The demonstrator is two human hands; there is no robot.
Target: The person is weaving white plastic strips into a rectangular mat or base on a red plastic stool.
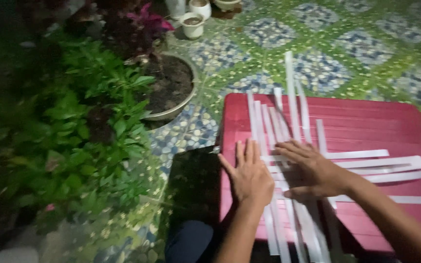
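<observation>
Several long white strips [293, 104] lie crossed in a loose weave on a red plastic lid [366, 126]. My left hand [249, 175] lies flat, fingers together, pressing the upright strips near the lid's left edge. Beside it my right hand [308, 168] lies flat with fingers spread to the left, on the spot where the sideways strips [391, 165] cross the upright ones. Neither hand grips anything. The strips' near ends hang past the lid's front edge.
A dark flat slab [193, 182] sits just left of the lid. Leafy green plants [79, 126] fill the left side, with a soil-filled pot [174, 85] behind. Small white pots [193, 22] stand at the back on the patterned tile floor [327, 44]. My knee [188, 241] shows below.
</observation>
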